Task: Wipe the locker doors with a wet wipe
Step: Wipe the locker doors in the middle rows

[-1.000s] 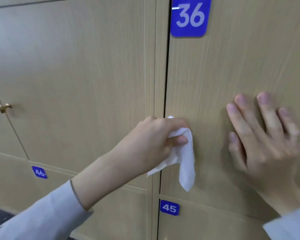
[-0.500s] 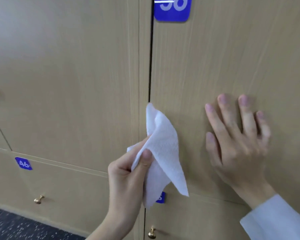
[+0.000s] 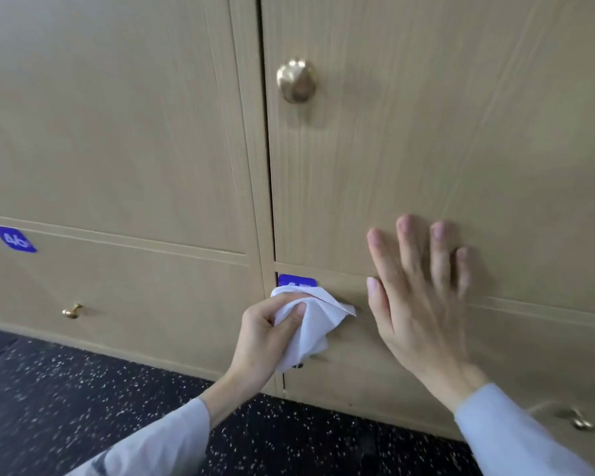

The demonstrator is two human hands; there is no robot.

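Light wooden locker doors fill the view. My left hand point(image 3: 267, 333) grips a crumpled white wet wipe point(image 3: 311, 321) and holds it against the top left corner of the lower right door point(image 3: 364, 365), partly covering its blue number tag point(image 3: 296, 280). My right hand point(image 3: 416, 290) lies flat with spread fingers across the seam between that door and the upper right door point(image 3: 426, 149). A brass knob point(image 3: 296, 81) sits near the upper door's left edge.
To the left is the lower door with blue tag 46 point(image 3: 14, 239) and a small brass knob point(image 3: 72, 310). Another knob point(image 3: 579, 420) shows at the lower right. Dark speckled floor point(image 3: 66, 400) runs below the lockers.
The view has dropped from door 36 to the row below. My left hand carried the wipe down onto the lower right door's tag. My right hand slid down the door, still flat.
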